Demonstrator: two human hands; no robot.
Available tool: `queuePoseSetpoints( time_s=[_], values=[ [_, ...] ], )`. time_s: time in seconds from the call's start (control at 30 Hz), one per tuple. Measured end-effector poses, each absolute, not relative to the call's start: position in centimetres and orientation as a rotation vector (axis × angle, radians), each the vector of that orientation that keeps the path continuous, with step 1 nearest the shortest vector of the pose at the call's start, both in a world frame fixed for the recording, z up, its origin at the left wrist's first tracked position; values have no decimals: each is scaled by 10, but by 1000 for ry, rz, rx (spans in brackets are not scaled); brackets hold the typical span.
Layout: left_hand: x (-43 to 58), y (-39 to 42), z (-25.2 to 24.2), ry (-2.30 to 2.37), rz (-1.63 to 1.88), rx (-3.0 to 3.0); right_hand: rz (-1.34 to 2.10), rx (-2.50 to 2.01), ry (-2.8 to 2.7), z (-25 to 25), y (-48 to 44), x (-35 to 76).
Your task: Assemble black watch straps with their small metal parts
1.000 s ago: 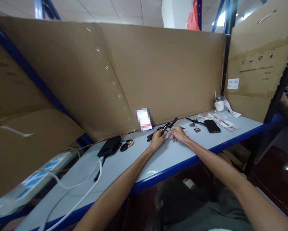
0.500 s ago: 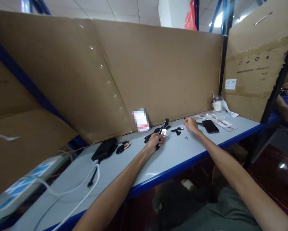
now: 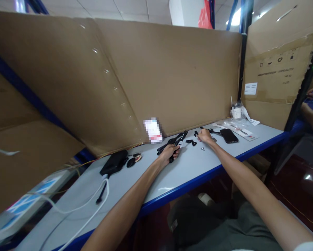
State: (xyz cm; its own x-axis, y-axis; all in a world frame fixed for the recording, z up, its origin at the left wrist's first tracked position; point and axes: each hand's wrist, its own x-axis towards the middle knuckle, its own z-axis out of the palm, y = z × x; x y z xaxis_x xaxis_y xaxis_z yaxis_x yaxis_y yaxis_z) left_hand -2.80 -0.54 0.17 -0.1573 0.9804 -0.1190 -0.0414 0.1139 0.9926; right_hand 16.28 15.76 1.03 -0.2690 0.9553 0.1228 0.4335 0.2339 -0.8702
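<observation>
My left hand is closed around a black rod-shaped handle, which slants up and to the right over the table. A white tag shows beside its fingers. At the tips of my right hand, fingers pinched, is a small black part. Several small black pieces lie between the two hands, with a tiny silver piece just in front. Behind my left hand are longer black handled items, partly covered.
A black phone lies right of my right hand, near plastic packaging and a cup. Leftward sit a black case, white cables and small round items. Cardboard walls the back; another person's hand shows far right.
My right hand has shifted slightly, and a small black part now shows at its fingertips. The black handle in my left hand leans further right.
</observation>
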Motion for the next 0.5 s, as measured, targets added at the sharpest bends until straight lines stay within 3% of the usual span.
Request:
queuePoseSetpoints(
  time_s=[0.27,0.5],
  values=[
    [-23,-8,9,1393,1211,984,1599,-763,-1854,36,121,139],
    [-23,-8,11,1376,1180,984,1391,-835,-2058,31,113,121]
  ],
)
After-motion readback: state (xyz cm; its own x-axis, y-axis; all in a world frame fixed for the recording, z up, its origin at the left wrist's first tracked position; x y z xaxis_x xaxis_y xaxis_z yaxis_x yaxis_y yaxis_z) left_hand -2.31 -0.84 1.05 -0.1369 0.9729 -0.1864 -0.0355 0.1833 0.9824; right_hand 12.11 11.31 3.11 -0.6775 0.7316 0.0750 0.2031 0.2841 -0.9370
